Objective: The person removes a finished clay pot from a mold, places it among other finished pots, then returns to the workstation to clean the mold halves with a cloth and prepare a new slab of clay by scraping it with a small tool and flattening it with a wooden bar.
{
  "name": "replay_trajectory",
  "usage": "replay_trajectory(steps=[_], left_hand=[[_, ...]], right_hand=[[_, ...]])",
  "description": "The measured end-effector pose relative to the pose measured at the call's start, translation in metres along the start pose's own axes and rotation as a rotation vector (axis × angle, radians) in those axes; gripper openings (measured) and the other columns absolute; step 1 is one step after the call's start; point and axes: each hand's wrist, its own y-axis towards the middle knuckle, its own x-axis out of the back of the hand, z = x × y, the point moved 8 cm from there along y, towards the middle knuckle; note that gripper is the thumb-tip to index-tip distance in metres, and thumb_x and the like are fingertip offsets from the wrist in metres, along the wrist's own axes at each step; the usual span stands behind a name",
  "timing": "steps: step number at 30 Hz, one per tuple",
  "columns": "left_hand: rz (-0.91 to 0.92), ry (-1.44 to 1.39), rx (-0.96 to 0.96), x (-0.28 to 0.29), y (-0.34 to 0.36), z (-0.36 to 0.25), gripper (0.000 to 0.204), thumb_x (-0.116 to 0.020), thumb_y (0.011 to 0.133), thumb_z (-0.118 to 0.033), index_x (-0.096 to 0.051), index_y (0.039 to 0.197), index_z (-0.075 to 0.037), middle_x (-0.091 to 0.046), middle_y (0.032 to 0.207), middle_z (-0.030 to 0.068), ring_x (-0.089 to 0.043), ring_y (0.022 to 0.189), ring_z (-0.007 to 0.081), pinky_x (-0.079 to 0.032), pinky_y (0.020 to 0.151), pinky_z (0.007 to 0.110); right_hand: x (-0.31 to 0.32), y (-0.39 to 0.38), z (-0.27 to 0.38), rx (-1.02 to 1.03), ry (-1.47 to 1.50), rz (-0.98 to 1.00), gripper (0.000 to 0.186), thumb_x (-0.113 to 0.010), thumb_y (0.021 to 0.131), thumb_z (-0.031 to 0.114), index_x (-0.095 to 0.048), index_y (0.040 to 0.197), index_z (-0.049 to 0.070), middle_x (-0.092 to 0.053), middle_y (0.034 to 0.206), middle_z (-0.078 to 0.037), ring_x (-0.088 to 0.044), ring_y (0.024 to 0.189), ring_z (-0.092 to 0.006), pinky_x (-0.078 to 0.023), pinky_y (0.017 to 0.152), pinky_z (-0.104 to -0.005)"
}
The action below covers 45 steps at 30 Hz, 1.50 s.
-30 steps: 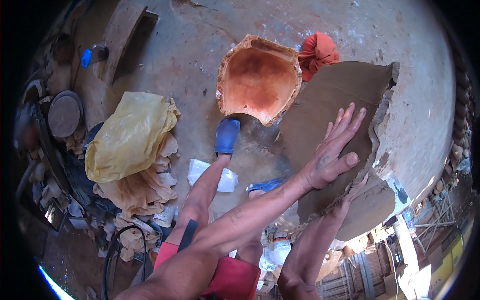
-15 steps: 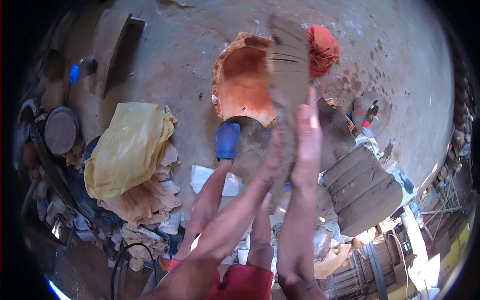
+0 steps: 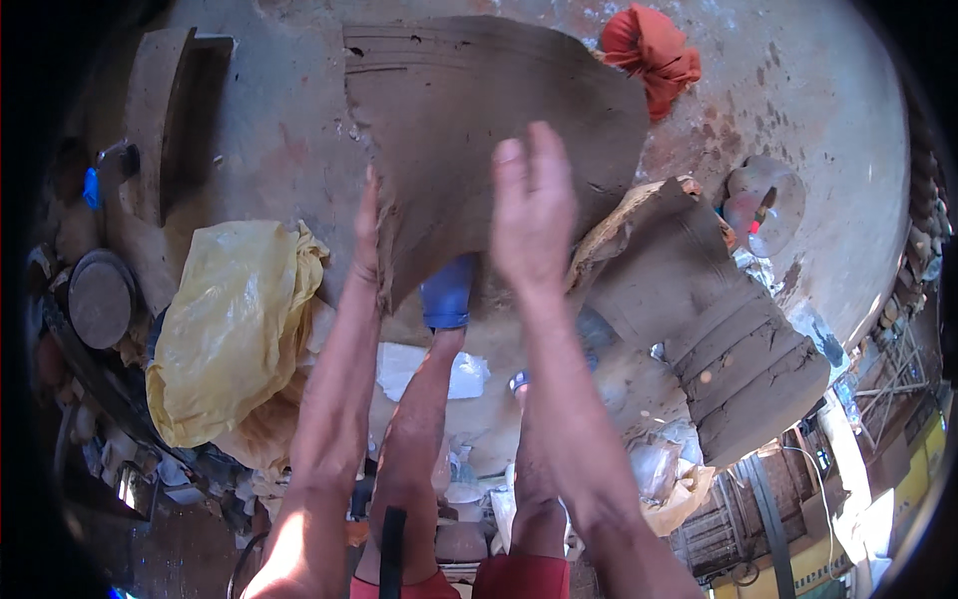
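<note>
A broad grey-brown wet clay slab (image 3: 469,100) lies spread out in front of me, with a few lines across its far part. My left hand (image 3: 368,230) is edge-on against the slab's left side, its fingers stretched out. Over the middle of the slab, my right hand (image 3: 536,205) is held with fingers extended and nothing in its grasp; contact with the clay is hard to tell. The reddish-brown hollow mould seen earlier is hidden. Below the slab's near edge shows a blue shoe (image 3: 446,295) on my foot.
A stack of clay slabs (image 3: 743,374) stands at right, beside a curved clay piece (image 3: 659,265). A red cloth (image 3: 651,60) lies far right, near a brush (image 3: 763,210). Yellow plastic sheeting (image 3: 225,329) is at left; a curved board-like piece (image 3: 158,120) stands beyond it.
The clay slab, held upright on edge between both hands before, is now laid out flat to the left and right, covering the mould. My left hand moved left and the right hand moved onto or over it.
</note>
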Motion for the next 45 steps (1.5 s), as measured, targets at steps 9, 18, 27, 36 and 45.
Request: replay_trajectory(steps=[9, 18, 27, 36, 45], left_hand=[[0.092, 0.046, -0.089, 0.069, 0.015, -0.022, 0.068, -0.061, 0.110, -0.049, -0.051, 0.160, -0.004, -0.064, 0.154, 0.0135, -0.063, 0.137, 0.0301, -0.047, 0.120, 0.049], [-0.104, 0.756, -0.270, 0.053, 0.018, -0.059, 0.071, -0.076, 0.102, -0.015, -0.045, 0.163, 0.001, -0.062, 0.155, 0.0159, -0.059, 0.141, 0.0264, -0.046, 0.120, 0.041], [0.071, 1.079, -0.525, -0.007, 0.005, -0.056, 0.084, -0.058, 0.105, 0.003, -0.023, 0.178, -0.019, -0.042, 0.173, 0.0261, -0.043, 0.160, 0.0352, -0.036, 0.131, 0.042], [0.009, 1.037, -0.394, -0.002, 0.010, -0.055, 0.080, -0.064, 0.105, -0.002, -0.026, 0.175, 0.000, -0.043, 0.174, 0.0207, -0.042, 0.160, 0.0279, -0.030, 0.132, 0.038], [0.079, 1.072, -0.398, 0.011, 0.014, -0.058, 0.087, -0.063, 0.101, 0.004, -0.019, 0.176, 0.000, -0.035, 0.178, 0.0209, -0.032, 0.165, 0.0288, -0.023, 0.135, 0.039]], right_hand=[[0.086, 0.091, -0.097, 0.023, -0.554, -0.341, 0.095, -0.087, 0.091, 0.041, -0.046, 0.159, -0.012, -0.047, 0.164, -0.035, -0.050, 0.151, -0.0474, -0.041, 0.126, -0.0482], [0.085, 0.099, -0.119, -0.339, -0.345, 0.039, 0.053, -0.091, 0.089, 0.027, -0.070, 0.123, -0.008, -0.079, 0.116, -0.029, -0.077, 0.110, -0.0447, -0.057, 0.098, -0.0494], [0.018, 0.025, -0.018, -0.021, -0.617, -0.147, 0.031, -0.085, 0.091, 0.022, -0.064, 0.107, 0.006, -0.077, 0.086, -0.022, -0.078, 0.084, -0.0432, -0.059, 0.075, -0.0568], [0.035, 0.053, -0.065, 0.178, -0.425, -0.086, 0.049, -0.087, 0.087, 0.019, -0.071, 0.128, -0.002, -0.073, 0.112, -0.024, -0.073, 0.101, -0.0425, -0.058, 0.089, -0.0492], [0.025, 0.047, -0.086, 0.008, -0.672, 0.293, 0.061, -0.078, 0.098, 0.023, -0.053, 0.151, 0.007, -0.077, 0.104, -0.025, -0.075, 0.097, -0.0493, -0.057, 0.085, -0.0601]])
